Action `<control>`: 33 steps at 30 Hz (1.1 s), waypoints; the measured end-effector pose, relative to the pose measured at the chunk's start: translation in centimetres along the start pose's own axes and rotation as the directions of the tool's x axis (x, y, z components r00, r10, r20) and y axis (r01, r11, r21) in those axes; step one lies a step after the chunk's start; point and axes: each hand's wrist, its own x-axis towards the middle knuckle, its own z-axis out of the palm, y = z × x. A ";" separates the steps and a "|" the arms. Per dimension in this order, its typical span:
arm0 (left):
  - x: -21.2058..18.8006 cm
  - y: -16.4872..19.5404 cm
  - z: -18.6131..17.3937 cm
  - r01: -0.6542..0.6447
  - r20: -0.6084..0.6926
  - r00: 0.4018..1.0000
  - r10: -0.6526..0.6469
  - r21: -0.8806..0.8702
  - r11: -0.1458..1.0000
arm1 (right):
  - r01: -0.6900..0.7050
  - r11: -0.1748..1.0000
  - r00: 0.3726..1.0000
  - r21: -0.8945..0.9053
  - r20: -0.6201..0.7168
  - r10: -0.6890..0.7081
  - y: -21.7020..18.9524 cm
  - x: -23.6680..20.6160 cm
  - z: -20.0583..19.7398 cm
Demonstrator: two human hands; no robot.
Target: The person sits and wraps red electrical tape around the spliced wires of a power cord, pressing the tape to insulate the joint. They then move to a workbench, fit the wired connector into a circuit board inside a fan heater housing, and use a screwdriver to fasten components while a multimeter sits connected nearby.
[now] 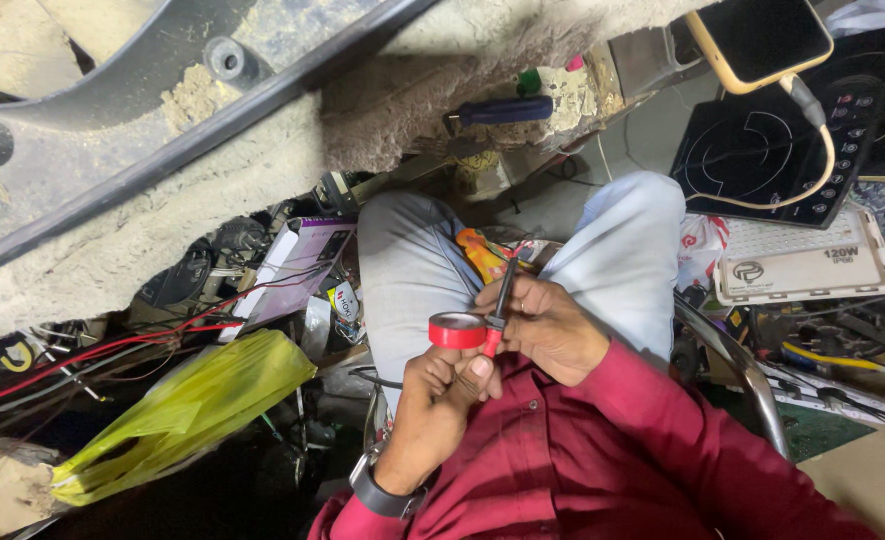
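Far left: red and black wires (pixel 112 345) run across a cluttered floor, with a crumpled yellow plastic bag (pixel 187 405) lying just below them. Above, a dusty grey metal frame (pixel 162 130) spans the top of the view. Right of the bag, a white and purple box (pixel 297 262) sits beside the person's grey trouser leg (pixel 407 270). Centre: left hand (pixel 440 400), black watch on the wrist, grip closed on a roll of red tape (pixel 457 330), thumb up against the roll's near edge. The roll is held over the lap, between the knees. Right hand (pixel 552 325) just beside it, fingers pinched narrow round a thin black cable (pixel 504 285); a strip of red tape runs from the roll onto the cable, which pokes up past the fingertips. Both hands close, nearly touching at the tape. Behind them, a blue-handled screwdriver (pixel 502 110) lies on the crusted ledge. Right: black induction cooktop (pixel 772 150), a phone in a tan case (pixel 762 40) on top of it with a charging lead plugged in, and a white flat LED floodlight (pixel 807 265) below the cooktop. Chrome chair frame (pixel 737 365) by the right knee.
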 end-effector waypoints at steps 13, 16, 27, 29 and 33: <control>1.1 0.4 0.5 -0.162 -0.168 0.975 0.146 -0.085 0.983 | 0.431 0.539 0.814 -0.724 0.054 -0.578 -5.0 -3.0 6.6; 1.3 0.6 0.9 -0.313 -0.210 0.915 0.345 0.171 0.934 | 0.302 0.216 0.734 -0.928 0.082 -0.674 -6.5 -5.1 8.9; 1.7 0.6 -1.2 0.016 -0.042 0.999 -0.024 -0.189 0.982 | 0.227 0.115 0.892 -0.967 0.159 -0.424 -6.3 -5.0 8.6; 1.9 1.0 -2.0 0.100 0.049 0.995 -0.091 -0.264 0.959 | 0.198 0.137 0.921 -0.971 0.137 -0.364 -6.4 -4.8 7.3; 3.0 1.3 -1.3 0.119 0.033 0.993 -0.116 -0.105 0.987 | 0.193 0.128 0.948 -0.973 0.151 -0.281 -6.3 -4.2 5.9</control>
